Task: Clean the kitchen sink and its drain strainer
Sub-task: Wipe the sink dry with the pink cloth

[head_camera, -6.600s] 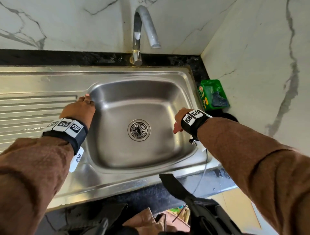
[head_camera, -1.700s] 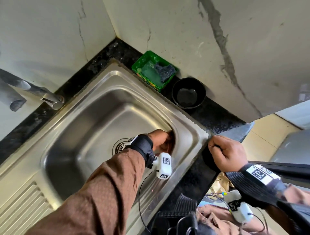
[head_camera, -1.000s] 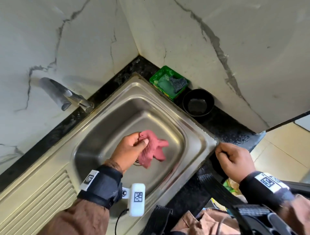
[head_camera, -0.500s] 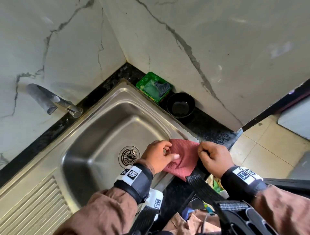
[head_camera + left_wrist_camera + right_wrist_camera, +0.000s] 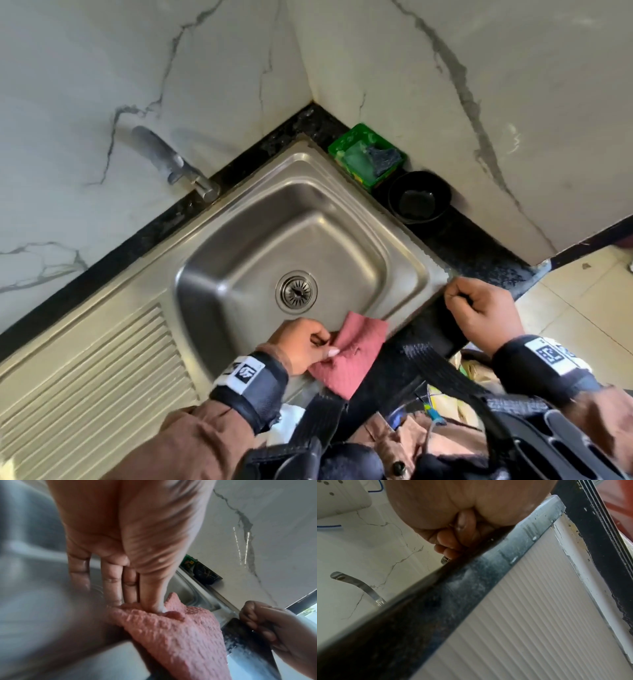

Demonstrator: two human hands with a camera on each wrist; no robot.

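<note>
The steel sink (image 5: 239,260) fills the middle of the head view, with its round drain strainer (image 5: 296,291) in the basin floor. A pink textured cloth (image 5: 349,356) hangs over the sink's front rim. My left hand (image 5: 305,346) pinches its left edge; in the left wrist view the thumb of this hand (image 5: 137,604) presses the cloth (image 5: 171,635) against the fingers. My right hand (image 5: 479,311) is curled into a fist on the black counter edge by the sink's front right corner, apart from the cloth. Nothing shows inside that fist (image 5: 453,540).
A curved faucet (image 5: 171,161) rises at the back left. A green tray (image 5: 366,157) with a dark scrubber and a black bowl (image 5: 419,198) stand in the right back corner. The ribbed drainboard (image 5: 92,373) lies left; marble walls close two sides.
The right hand has let go of the cloth and moved right to the counter edge. The left hand alone now holds the cloth, drawn slightly left over the front rim.
</note>
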